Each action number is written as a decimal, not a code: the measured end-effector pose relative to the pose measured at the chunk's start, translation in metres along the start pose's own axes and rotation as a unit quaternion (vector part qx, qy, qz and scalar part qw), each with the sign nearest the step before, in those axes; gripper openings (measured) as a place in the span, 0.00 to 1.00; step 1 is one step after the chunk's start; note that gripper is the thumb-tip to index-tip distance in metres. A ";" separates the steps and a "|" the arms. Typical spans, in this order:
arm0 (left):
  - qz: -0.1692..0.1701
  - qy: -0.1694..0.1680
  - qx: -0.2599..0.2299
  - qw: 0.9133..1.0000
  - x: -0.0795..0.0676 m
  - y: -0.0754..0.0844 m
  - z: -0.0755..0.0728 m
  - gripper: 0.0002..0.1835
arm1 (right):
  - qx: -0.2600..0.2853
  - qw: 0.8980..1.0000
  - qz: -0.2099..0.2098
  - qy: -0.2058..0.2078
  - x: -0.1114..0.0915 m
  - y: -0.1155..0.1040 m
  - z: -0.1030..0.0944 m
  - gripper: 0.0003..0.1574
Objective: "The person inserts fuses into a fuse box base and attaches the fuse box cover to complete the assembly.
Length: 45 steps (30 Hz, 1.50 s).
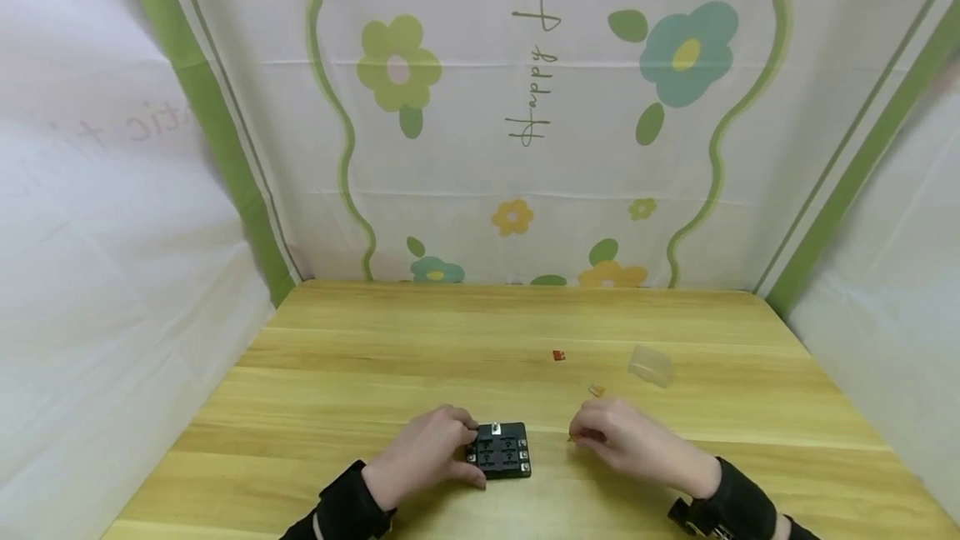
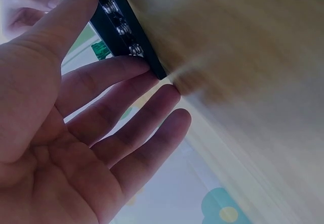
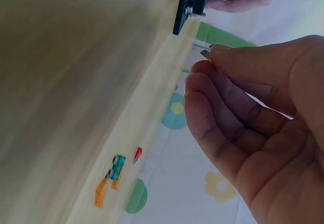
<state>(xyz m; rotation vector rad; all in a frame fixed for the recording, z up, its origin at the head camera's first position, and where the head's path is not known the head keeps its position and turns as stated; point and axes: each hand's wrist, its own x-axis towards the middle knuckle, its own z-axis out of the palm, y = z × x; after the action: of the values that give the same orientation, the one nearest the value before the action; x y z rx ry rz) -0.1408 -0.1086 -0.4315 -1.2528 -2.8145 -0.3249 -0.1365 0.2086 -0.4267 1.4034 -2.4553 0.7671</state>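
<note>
A black fuse block [image 1: 502, 458] with metal screw terminals lies flat on the table. My left hand [image 1: 427, 452] holds its left end, thumb at the near edge and fingers at the far edge. In the left wrist view the other fingertips [image 2: 180, 120] spread beside the block. To the right, just off the table, my right hand [image 1: 633, 444] pinches a small yellow-orange blade fuse [image 1: 570, 439] between thumb and index finger. Its metal prongs [image 3: 205, 54] poke out past the fingertips in the right wrist view; most of its body is hidden.
Beyond the right hand lie an orange fuse [image 1: 596, 390], a red fuse [image 1: 558, 355] and a clear plastic box [image 1: 650, 365]. The wooden table [image 1: 337, 357] ends at a flowered cloth [image 1: 465, 148] at the back, with cloth walls on both sides.
</note>
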 end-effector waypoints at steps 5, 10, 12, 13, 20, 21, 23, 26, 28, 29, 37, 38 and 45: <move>0.004 0.006 0.001 1.000 0.000 0.001 0.000 0.30 | -0.004 1.000 -0.008 0.014 0.003 -0.002 0.006 0.11; 0.002 0.011 -0.004 1.000 0.000 0.001 -0.001 0.30 | -0.012 0.999 -0.016 0.028 0.010 -0.007 0.012 0.10; 0.001 0.011 -0.004 1.000 0.000 0.001 -0.001 0.29 | -0.018 0.999 -0.019 0.032 0.012 -0.008 0.015 0.10; 0.001 0.011 -0.003 1.000 0.000 0.001 0.000 0.30 | -0.021 0.999 -0.020 0.035 0.012 -0.009 0.017 0.10; 0.001 0.005 -0.005 1.000 0.000 0.001 0.002 0.31 | -0.027 0.998 -0.008 0.053 0.015 -0.015 0.022 0.10; 0.001 0.006 -0.005 1.000 0.000 0.001 0.002 0.31 | -0.027 0.998 -0.006 0.055 0.016 -0.015 0.023 0.10; 0.000 0.009 -0.006 1.000 0.000 0.001 0.002 0.30 | -0.028 0.998 -0.001 0.058 0.019 -0.016 0.024 0.10; -0.001 0.010 -0.007 1.000 0.000 0.000 0.001 0.30 | -0.038 0.998 0.010 0.059 0.022 -0.016 0.026 0.09; 0.000 0.010 -0.005 1.000 0.000 0.000 0.001 0.29 | -0.041 0.997 0.018 0.056 0.024 -0.017 0.027 0.08; 0.001 0.009 -0.005 1.000 0.000 0.000 0.001 0.29 | -0.040 0.997 0.022 0.055 0.024 -0.018 0.028 0.08; 0.005 0.008 -0.005 1.000 0.001 0.000 0.003 0.28 | -0.039 0.997 0.045 0.041 0.027 -0.022 0.032 0.07; 0.006 0.010 -0.003 1.000 0.001 0.000 0.004 0.28 | -0.040 0.997 0.045 0.040 0.027 -0.022 0.032 0.07; 0.015 0.016 0.009 1.000 0.002 -0.002 0.003 0.27 | -0.035 0.998 0.044 0.041 0.035 -0.021 0.033 0.08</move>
<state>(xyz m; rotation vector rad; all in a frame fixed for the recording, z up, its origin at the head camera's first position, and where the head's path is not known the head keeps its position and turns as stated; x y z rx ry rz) -0.1435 -0.1081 -0.4349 -1.2717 -2.7628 -0.3161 -0.1345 0.1561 -0.4330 1.2222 -2.4701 0.7339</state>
